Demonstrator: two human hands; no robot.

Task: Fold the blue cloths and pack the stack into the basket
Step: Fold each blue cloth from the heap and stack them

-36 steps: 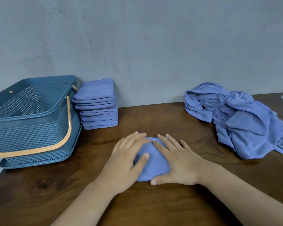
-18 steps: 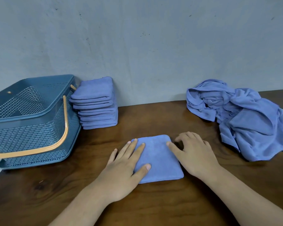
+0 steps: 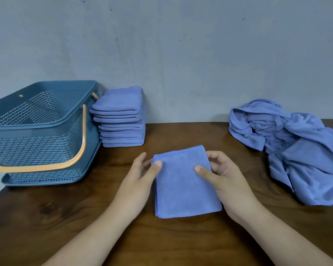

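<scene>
Here, the left hand point(image 3: 136, 182) and right hand point(image 3: 228, 182) pinch a small folded blue terry cloth point(image 3: 185, 185) by its sides, thumbs on top, mid dark wooden table point(image 3: 46, 217). Farther back: a rumpled heap of blue cloths point(image 3: 300, 150) at right, and at left a stack of folded blue cloths point(image 3: 121, 120) just beside a perforated blue plastic basket point(image 3: 37, 135).

Between the left hand point(image 3: 136, 181) and right hand point(image 3: 231, 181) sits the folded cloth point(image 3: 183, 187); beyond the fingertips point(image 3: 211, 156), bare table point(image 3: 190, 133) runs to the wall point(image 3: 181, 54). Left of the left fingers point(image 3: 143, 156) stand the folded stack point(image 3: 121, 120) and basket point(image 3: 37, 139); right of the right fingers, past a gap, the crumpled pile point(image 3: 306, 160).
</scene>
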